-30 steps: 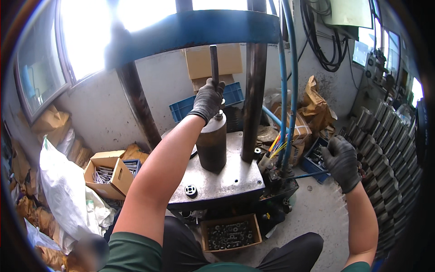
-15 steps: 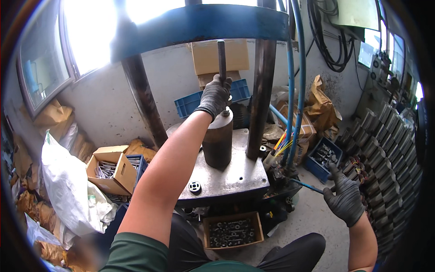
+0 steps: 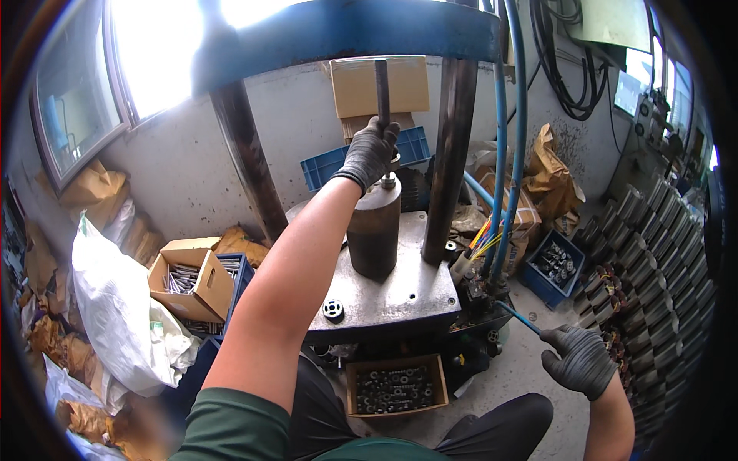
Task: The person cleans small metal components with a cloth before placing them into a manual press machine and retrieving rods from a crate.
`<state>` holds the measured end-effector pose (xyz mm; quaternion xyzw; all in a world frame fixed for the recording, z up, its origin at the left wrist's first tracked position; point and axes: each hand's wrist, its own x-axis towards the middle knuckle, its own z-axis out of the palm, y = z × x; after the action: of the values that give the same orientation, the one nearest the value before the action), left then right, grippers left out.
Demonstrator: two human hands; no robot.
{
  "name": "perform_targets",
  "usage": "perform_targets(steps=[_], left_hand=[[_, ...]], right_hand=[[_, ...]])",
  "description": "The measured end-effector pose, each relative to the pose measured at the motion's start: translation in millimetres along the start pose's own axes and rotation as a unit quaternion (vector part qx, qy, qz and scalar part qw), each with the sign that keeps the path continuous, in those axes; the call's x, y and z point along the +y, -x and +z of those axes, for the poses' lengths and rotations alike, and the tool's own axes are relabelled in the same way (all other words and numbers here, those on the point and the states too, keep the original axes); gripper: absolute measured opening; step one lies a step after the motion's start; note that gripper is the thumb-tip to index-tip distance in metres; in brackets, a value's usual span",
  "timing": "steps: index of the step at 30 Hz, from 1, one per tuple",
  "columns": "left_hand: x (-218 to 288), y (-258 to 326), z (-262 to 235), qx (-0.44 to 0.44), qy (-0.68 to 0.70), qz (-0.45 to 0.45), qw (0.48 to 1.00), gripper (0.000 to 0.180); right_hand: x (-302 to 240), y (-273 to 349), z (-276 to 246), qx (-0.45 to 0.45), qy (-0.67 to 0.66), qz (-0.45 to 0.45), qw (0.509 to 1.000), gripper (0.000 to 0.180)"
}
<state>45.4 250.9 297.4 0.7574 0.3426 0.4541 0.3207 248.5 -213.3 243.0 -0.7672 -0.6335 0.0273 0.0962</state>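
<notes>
My left hand (image 3: 371, 154), in a dark grey glove, is closed around a dark upright metal rod (image 3: 382, 88). Below that hand, a metal cylinder (image 3: 373, 238) with a bolt on its top stands on the press's steel plate (image 3: 407, 288). The rod's lower end is partly hidden by my fingers. At the right, my gloved right hand (image 3: 582, 361) has its fingers curled at the end of a blue lever (image 3: 519, 317) that sticks out from the press's side. A small round slotted part (image 3: 333, 310) lies near the plate's front edge.
The blue crossbeam (image 3: 346, 34) spans above, between dark posts (image 3: 452, 154). A box of small metal parts (image 3: 355, 384) sits below the plate. Left are a carton of metal shafts (image 3: 206, 280) and a white sack (image 3: 115, 300). Stacked metal cylinders (image 3: 653, 284) and a blue bin (image 3: 530, 275) stand right.
The fingers of my right hand, spread beside the lever before, are now folded at its end. My left hand stays on the rod, a little higher in the view, as the whole view has shifted slightly.
</notes>
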Motion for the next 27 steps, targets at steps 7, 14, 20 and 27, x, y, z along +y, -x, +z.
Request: perform_targets(steps=[7, 14, 20, 27], left_hand=[[-3, -1, 1, 0.014, -0.020, -0.001, 1.000, 0.032], [-5, -3, 2, 0.025, -0.074, -0.006, 0.997, 0.034], [-14, -11, 7, 0.040, -0.091, 0.013, 0.995, 0.034], [-3, -6, 5, 0.034, -0.114, 0.006, 0.993, 0.033]], right_hand=[[0, 1, -3, -0.039, 0.025, 0.002, 0.999, 0.037], [11, 23, 18, -0.021, -0.020, 0.008, 1.000, 0.031], [24, 71, 60, -0.054, -0.046, -0.011, 0.997, 0.017], [22, 79, 69, -0.086, -0.020, 0.013, 0.996, 0.023]])
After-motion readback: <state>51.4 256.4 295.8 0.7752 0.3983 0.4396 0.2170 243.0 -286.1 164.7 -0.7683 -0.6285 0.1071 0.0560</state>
